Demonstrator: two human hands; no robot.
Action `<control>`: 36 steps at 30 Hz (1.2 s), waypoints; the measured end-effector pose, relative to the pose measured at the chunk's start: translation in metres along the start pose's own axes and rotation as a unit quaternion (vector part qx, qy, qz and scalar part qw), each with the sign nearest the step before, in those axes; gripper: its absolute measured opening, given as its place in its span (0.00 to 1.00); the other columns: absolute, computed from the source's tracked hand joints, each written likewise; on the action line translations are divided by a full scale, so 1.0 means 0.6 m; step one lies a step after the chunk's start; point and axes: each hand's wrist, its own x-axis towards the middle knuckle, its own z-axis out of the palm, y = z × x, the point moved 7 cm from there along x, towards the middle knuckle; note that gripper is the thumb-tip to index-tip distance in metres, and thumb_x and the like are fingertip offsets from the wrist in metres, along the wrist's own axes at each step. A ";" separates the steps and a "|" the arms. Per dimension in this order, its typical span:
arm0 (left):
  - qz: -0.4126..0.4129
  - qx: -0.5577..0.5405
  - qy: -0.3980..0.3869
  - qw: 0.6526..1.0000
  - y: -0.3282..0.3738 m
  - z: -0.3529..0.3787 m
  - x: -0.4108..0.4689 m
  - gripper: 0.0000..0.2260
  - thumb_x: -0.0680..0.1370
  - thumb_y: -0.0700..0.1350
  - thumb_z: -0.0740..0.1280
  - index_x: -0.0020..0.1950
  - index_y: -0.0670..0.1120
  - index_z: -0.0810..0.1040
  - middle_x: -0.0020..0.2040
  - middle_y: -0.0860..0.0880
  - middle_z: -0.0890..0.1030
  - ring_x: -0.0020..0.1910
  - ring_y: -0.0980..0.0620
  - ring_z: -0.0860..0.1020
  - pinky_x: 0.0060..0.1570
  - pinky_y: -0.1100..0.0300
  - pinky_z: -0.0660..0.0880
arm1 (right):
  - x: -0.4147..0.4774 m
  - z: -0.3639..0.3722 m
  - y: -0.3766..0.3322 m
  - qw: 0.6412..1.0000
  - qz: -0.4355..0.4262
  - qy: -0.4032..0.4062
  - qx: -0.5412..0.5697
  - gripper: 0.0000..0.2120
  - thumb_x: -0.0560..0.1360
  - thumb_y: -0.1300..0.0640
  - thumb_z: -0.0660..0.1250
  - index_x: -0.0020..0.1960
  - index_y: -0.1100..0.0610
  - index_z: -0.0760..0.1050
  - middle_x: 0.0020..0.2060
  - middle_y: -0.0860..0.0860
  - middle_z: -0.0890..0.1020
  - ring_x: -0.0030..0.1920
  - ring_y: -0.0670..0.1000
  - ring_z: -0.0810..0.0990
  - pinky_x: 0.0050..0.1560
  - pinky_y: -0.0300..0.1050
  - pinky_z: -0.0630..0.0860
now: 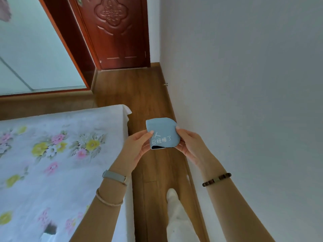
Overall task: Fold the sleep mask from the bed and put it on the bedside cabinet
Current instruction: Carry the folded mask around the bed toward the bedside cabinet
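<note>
Beside a floral-sheeted bed [52, 145], left hand [138, 145] and right hand [188, 145] pinch opposite edges of a folded, soft, pale-blue fabric sleep mask [162, 133], seemingly light and limp between them.

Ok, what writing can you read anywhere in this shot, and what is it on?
"已经睡了": white characters, lower line on the blue sleep mask, held folded between the left hand and the right hand.
"人": the end of the upper line on the mask; the left thumb covers what comes before it.
Door: carved ornament only, no text.
Bed sheet: flower print, no text.
No other writing is visible.
</note>
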 end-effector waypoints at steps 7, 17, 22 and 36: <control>0.018 -0.035 0.091 0.995 0.085 -0.034 0.158 0.16 0.79 0.43 0.67 0.65 0.41 0.77 0.60 0.43 0.83 0.59 0.45 0.82 0.57 0.54 0.80 | 0.206 0.058 -0.092 0.994 0.022 -0.096 -0.039 0.13 0.80 0.54 0.65 0.62 0.60 0.77 0.58 0.60 0.82 0.59 0.55 0.83 0.59 0.51 0.81; 0.021 -0.044 0.172 0.984 0.183 -0.062 0.330 0.17 0.78 0.45 0.68 0.66 0.41 0.77 0.63 0.41 0.81 0.62 0.43 0.80 0.65 0.45 0.75 | 0.433 0.123 -0.182 0.985 0.059 -0.152 -0.063 0.12 0.80 0.55 0.66 0.62 0.57 0.76 0.61 0.60 0.80 0.62 0.56 0.81 0.62 0.53 0.79; 0.019 -0.052 0.177 0.983 0.210 -0.092 0.426 0.17 0.78 0.45 0.68 0.65 0.42 0.78 0.61 0.43 0.83 0.59 0.45 0.82 0.62 0.49 0.77 | 0.535 0.155 -0.205 0.983 0.075 -0.156 -0.069 0.15 0.80 0.56 0.65 0.65 0.59 0.74 0.62 0.61 0.80 0.62 0.57 0.80 0.63 0.54 0.78; 0.026 -0.082 0.156 0.984 0.380 -0.268 0.760 0.16 0.77 0.46 0.70 0.63 0.42 0.80 0.58 0.43 0.85 0.58 0.46 0.83 0.60 0.52 0.79 | 0.865 0.357 -0.335 0.979 0.085 -0.159 -0.095 0.12 0.80 0.55 0.66 0.62 0.57 0.75 0.59 0.59 0.81 0.60 0.55 0.82 0.57 0.49 0.81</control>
